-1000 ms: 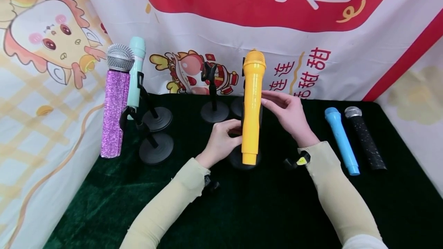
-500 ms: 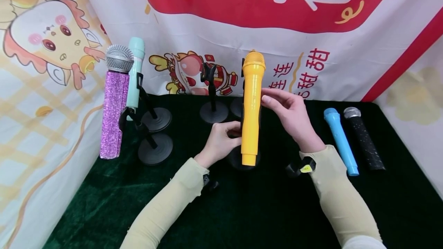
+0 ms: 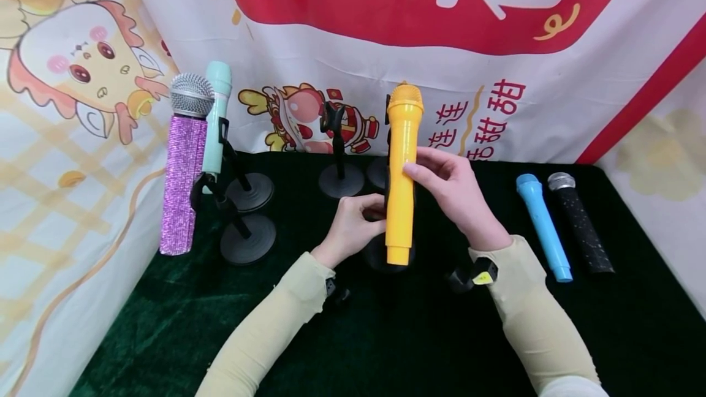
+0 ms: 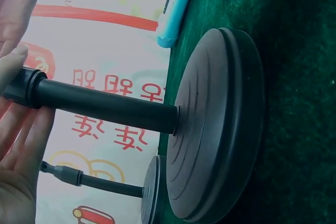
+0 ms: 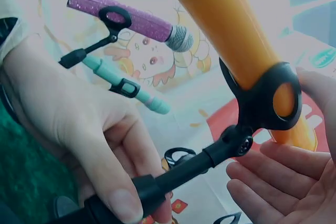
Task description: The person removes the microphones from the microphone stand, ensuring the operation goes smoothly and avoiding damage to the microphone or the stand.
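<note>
A yellow microphone [image 3: 404,139] sits in the black clip [image 5: 252,109] of a desk stand [image 4: 110,104]. My right hand [image 3: 460,198] holds the microphone partway up, thumb on its front and fingers behind it. Lower down, my left hand [image 3: 353,228] grips the collar on the stand's post, thumb pressed along it in the right wrist view. The stand's round base [image 4: 205,129] rests on green cloth. In the head view the microphone hides most of the stand.
At left, a purple glittery microphone [image 3: 183,182] and a mint microphone [image 3: 217,121] are clipped in stands. Behind is a bare stand [image 3: 339,139], with another partly hidden. A blue microphone [image 3: 543,225] and a black one [image 3: 581,225] lie at right on green cloth [image 3: 419,336].
My right hand has shifted from beside the yellow microphone onto it, with the thumb now over its front. The left hand keeps its grip on the stand.
</note>
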Demonstrator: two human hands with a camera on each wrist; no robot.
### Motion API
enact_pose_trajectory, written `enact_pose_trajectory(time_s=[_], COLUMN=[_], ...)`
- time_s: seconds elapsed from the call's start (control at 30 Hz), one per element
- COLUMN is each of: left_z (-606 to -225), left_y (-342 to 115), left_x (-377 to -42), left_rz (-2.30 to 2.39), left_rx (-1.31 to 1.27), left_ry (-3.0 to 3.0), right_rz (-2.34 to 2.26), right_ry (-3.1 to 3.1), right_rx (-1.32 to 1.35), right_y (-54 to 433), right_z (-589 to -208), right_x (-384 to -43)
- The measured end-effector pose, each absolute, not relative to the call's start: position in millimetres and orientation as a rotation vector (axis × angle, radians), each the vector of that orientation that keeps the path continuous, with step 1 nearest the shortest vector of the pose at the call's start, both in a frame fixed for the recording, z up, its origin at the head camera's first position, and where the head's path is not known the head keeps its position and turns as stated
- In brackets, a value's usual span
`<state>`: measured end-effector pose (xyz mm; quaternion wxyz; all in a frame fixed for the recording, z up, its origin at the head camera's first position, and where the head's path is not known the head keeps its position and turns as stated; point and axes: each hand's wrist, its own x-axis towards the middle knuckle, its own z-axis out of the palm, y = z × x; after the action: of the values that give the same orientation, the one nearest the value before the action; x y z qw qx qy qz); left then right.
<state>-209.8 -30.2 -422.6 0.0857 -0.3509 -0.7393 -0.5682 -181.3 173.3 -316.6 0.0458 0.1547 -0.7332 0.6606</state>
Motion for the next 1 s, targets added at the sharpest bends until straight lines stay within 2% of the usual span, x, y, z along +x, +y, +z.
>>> enact_pose_trajectory(time_s=[1.0], left_z=[-421], left_y=[-28], left_x=[-209], left_rz=[-1.71], left_rx=[-1.031], left_ry=[-2.171], right_rz=[2.295], right_ry=[-2.076], right_rx=[0.347], right_y=[158], right_z=[-309], right_x=[-178])
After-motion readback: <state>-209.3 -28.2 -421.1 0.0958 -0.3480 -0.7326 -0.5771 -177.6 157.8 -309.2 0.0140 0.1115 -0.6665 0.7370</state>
